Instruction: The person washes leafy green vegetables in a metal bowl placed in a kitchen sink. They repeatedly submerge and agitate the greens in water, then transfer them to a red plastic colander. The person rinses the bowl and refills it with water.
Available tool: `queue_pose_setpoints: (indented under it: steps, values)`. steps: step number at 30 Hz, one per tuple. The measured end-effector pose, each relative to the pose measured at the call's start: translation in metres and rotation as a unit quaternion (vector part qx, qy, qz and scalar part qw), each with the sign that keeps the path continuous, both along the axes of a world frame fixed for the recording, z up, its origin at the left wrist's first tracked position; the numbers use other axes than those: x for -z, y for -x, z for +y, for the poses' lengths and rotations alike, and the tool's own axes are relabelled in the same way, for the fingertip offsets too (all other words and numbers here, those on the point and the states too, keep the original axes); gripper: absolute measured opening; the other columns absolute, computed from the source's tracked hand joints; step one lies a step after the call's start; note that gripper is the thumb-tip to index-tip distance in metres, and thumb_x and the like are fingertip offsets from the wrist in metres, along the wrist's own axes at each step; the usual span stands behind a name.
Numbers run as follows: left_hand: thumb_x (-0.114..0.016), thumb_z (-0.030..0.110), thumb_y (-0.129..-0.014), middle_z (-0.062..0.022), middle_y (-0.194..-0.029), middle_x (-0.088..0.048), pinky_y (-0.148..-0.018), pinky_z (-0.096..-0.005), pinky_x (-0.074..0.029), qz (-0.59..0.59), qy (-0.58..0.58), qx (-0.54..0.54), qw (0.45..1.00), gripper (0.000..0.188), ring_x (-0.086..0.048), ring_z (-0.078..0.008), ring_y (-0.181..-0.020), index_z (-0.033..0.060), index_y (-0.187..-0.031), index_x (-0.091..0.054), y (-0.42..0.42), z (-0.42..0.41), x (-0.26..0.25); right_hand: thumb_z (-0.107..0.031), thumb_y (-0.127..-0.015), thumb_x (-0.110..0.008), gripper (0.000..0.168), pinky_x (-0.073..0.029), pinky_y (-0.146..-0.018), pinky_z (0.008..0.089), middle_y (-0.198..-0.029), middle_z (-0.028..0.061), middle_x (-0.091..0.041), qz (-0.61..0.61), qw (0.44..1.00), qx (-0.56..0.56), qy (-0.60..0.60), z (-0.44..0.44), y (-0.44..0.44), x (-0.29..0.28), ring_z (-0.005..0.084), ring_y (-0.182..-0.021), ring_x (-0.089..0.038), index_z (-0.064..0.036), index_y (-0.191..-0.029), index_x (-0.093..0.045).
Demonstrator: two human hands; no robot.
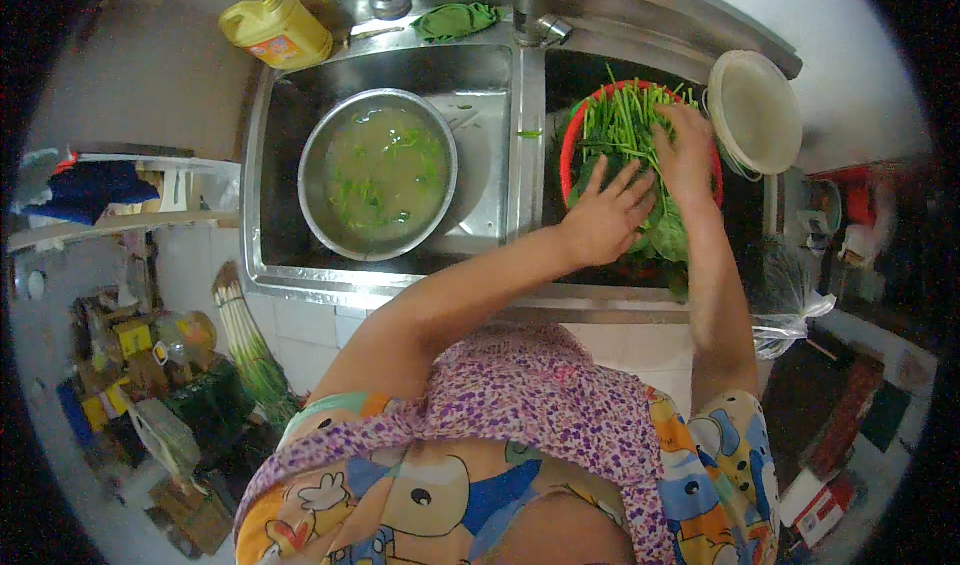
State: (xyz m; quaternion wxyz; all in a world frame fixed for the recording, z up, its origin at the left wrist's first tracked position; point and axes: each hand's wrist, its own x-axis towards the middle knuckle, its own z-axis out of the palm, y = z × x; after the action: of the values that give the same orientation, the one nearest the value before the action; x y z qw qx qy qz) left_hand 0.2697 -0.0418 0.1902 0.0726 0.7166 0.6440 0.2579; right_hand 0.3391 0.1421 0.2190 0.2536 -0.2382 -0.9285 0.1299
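A bunch of leafy greens [630,118] with long cut stems fills a red plastic basket [568,156] in the right sink bowl. My left hand [611,216] lies on the dark leaves, palm down with its fingers spread. Over the stem ends at the basket's right side is my right hand [686,148], fingers curved; whether it grips any stems is hidden. In the left sink bowl [484,137] stands a round metal basin [453,178], holding cloudy water with green bits afloat.
Behind the sink stand a yellow jug [289,32], a green cloth [454,21] and a faucet [531,9]. A pale round tub [757,114] leans right of the basket. Scallions [247,332] stand low left; a clear plastic bag [795,317] hangs right.
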Motion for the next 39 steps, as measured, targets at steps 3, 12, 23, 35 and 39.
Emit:
queue_pose_setpoints:
  steps: [3, 12, 23, 35, 39]
  values:
    - [-0.063, 0.022, -0.079, -0.0113, -0.132, -0.049, -0.108, -0.0583, -0.019, -0.073, -0.063, 0.029, 0.995, 0.039, -0.036, -0.0306, -0.132, 0.0092, -0.115, -0.061, 0.011, -0.034, -0.004, -0.006, -0.083, -0.062, 0.027, -0.047, -0.078, 0.0357, -0.105, 0.0129, -0.056, -0.016, 0.977, -0.178, 0.120, -0.050, 0.056, -0.003, 0.0299, -0.090, -0.058, -0.008, -0.110, -0.060]
    - [-0.062, 0.001, -0.072, -0.0155, -0.110, -0.061, -0.091, -0.0455, -0.044, -0.152, -0.040, -0.161, 0.974, 0.036, -0.056, -0.0357, -0.108, 0.0082, -0.108, -0.064, 0.089, -0.197, 0.008, -0.004, -0.079, -0.058, 0.018, -0.048, -0.080, 0.0376, -0.095, 0.0163, -0.059, -0.098, 0.965, -0.183, 0.162, -0.043, 0.068, 0.040, 0.0332, -0.092, -0.059, -0.007, -0.096, -0.063]
    - [-0.053, 0.012, -0.087, -0.0199, -0.113, -0.060, -0.087, -0.0421, -0.047, -0.196, 0.121, -0.374, 0.898, 0.032, -0.059, -0.0379, -0.100, 0.0085, -0.118, -0.059, 0.251, -0.236, 0.100, 0.006, -0.082, -0.057, 0.025, -0.045, -0.092, 0.0367, -0.118, 0.0131, -0.054, -0.074, 0.978, -0.036, 0.191, -0.018, -0.001, -0.054, 0.0292, -0.109, -0.054, -0.007, -0.101, -0.067]
    - [-0.046, 0.026, -0.092, -0.0117, -0.137, -0.046, -0.106, -0.0432, -0.035, -0.037, 0.253, -0.222, 0.941, 0.040, -0.040, -0.0354, -0.127, 0.0173, -0.130, -0.051, 0.284, -0.131, 0.106, -0.020, -0.085, -0.059, 0.041, -0.033, -0.102, 0.0537, -0.136, 0.0069, -0.043, -0.356, 0.903, -0.240, 0.008, -0.150, 0.228, 0.082, 0.0319, -0.129, -0.034, -0.019, -0.125, -0.055]
    - [-0.039, 0.037, -0.095, -0.0067, -0.141, -0.043, -0.108, -0.0452, -0.032, 0.045, 0.411, -0.168, 0.895, 0.040, -0.033, -0.0331, -0.133, 0.0246, -0.131, -0.050, 0.271, -0.117, 0.103, -0.043, -0.088, -0.055, 0.041, -0.038, -0.093, 0.0570, -0.131, 0.0063, -0.046, -0.486, 0.842, -0.233, 0.024, -0.159, 0.224, 0.085, 0.0313, -0.125, -0.039, -0.020, -0.122, -0.057]
